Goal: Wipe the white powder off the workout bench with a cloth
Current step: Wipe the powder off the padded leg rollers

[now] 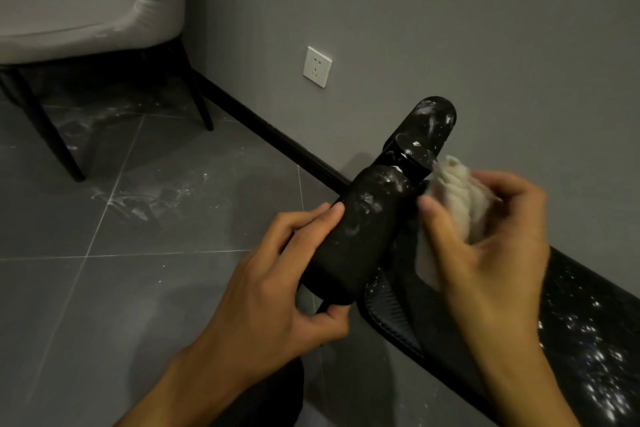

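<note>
Left grip is curled round the near black foam roller, fingers on top and thumb beneath. White powder smears it and the far roller. A bunched pale cloth sits just beside the bar between the rollers, and the right grip is clamped on it. Further right, the black pad of the workout bench is speckled with powder.
</note>
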### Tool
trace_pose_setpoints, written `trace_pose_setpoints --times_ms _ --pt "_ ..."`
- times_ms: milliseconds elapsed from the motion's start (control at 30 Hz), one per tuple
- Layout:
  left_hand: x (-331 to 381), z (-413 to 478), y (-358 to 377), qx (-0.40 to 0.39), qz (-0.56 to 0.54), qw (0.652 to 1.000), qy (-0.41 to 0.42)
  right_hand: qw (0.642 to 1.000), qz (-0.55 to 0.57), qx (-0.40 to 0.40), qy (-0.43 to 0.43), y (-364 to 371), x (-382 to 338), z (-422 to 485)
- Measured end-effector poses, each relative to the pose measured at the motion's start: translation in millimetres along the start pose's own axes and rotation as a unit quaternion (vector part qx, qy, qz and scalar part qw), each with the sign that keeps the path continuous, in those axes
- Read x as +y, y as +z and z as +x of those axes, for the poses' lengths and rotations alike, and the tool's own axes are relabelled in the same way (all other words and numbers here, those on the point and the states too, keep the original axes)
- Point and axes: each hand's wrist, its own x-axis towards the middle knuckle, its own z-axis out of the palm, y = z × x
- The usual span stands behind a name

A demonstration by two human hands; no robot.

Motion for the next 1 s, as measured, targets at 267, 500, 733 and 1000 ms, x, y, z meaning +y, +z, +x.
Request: trace_pose_setpoints --times_ms 267,500,733,1000 --pt "0 1 -3 -0.013 -0.004 1.000 -0.001 0.991 -0.034 -0.124 -0.038 10 3 -9" --pt "-1 0 -2 -0.009 -0.005 1.000 -0.001 0.985 -0.055 -0.118 -0.117 14 -9 -9" --pt "-2 2 -3 -0.015 -0.043 0.999 -0.005 0.936 -0.031 -0.240 -0.256 14 -24 -12" --pt "0 1 -2 -0.005 -0.001 1.000 0.010 0.974 -0.188 -0.103 -0.073 15 2 23"
